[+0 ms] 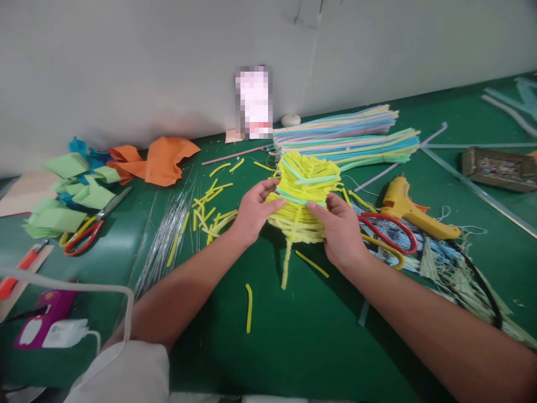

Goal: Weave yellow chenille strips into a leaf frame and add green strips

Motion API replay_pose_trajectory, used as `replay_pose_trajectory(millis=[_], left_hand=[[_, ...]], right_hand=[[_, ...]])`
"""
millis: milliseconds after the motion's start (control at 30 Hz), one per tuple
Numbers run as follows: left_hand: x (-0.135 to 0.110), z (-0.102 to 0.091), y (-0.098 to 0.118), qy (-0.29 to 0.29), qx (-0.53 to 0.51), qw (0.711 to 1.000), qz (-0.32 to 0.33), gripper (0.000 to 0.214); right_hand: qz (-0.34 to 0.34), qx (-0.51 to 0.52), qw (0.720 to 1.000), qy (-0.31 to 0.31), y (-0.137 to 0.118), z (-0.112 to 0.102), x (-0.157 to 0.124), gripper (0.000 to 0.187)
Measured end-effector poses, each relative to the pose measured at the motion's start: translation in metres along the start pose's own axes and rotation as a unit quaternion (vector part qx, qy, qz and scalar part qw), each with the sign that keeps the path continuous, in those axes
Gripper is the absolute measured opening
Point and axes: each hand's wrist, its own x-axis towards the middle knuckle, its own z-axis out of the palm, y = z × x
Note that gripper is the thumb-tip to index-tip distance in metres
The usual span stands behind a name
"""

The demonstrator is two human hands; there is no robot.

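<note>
A woven piece of yellow pipe cleaners (305, 193), crossed by a few pale green strands, is held up over the green table (293, 336). My left hand (251, 214) grips its left side, thumb on the front. My right hand (340, 230) grips its lower right side, thumb pressed on the front. A single yellow stem (287, 264) hangs down from the piece between my wrists.
Cut yellow pipe-cleaner bits (210, 208) and thin wires (165, 238) lie to the left. A bundle of pastel pipe cleaners (348, 137) lies behind. A yellow glue gun (413, 211) and red scissors (388, 230) sit right; another pair of scissors (90, 229), green and orange paper (161, 159) left.
</note>
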Motion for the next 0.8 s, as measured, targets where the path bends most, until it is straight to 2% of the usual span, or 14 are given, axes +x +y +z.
replay_pose_trajectory(millis=[233, 333, 533, 800], left_hand=[[-0.001, 0.003, 0.003, 0.029, 0.016, 0.999, -0.042, 0.049], [-0.003, 0.006, 0.005, 0.052, 0.019, 0.998, -0.035, 0.046], [-0.005, 0.010, 0.011, 0.043, -0.007, 0.998, -0.044, 0.042], [-0.003, 0.008, 0.009, 0.039, -0.008, 0.998, -0.044, 0.047]], right_hand=[[-0.002, -0.008, 1.000, 0.001, 0.001, 0.000, 0.000, 0.031], [-0.002, -0.003, 1.000, -0.004, 0.001, 0.001, 0.000, 0.030], [-0.006, -0.007, 1.000, -0.009, 0.000, 0.002, -0.001, 0.031], [-0.009, 0.000, 1.000, -0.012, -0.001, 0.002, -0.003, 0.032]])
